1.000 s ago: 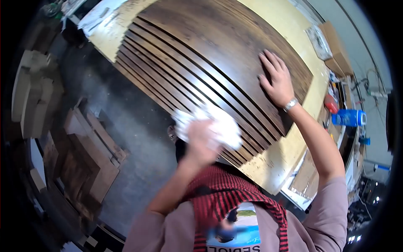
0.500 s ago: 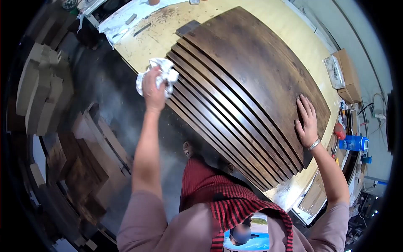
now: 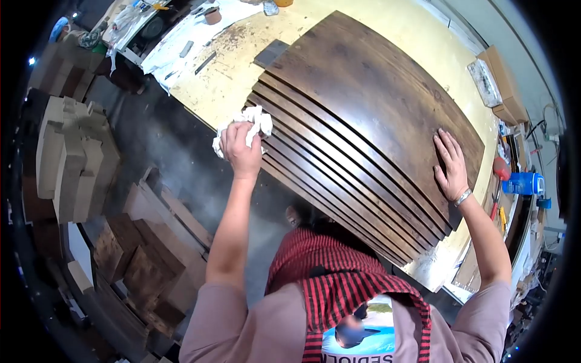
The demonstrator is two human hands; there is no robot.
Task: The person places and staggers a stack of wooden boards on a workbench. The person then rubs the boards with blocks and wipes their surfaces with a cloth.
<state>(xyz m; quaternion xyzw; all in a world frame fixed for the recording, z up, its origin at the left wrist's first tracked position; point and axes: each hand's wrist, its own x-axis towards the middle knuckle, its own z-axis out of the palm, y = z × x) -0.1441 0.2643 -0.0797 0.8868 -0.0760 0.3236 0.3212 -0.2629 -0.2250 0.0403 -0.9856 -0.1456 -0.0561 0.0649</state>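
A fanned stack of dark brown wooden boards lies on a pale yellow work table, each lower board's edge showing in steps toward me. My left hand is closed round a crumpled white cloth at the left end of the stepped edges. On the top board, near its right end, my right hand lies flat with its fingers spread. A metal band circles the right wrist. A small dark block sits beside the stack's far left corner.
Stacked pale pieces and brown boards stand on the floor at the left. A blue bottle, a red object and a cardboard box are at the right. Another person shows partly at the far upper left.
The left hand and cloth went from the near middle of the stepped edges to their left end, then slightly back right. My right hand stays on the top board while the view shifts.
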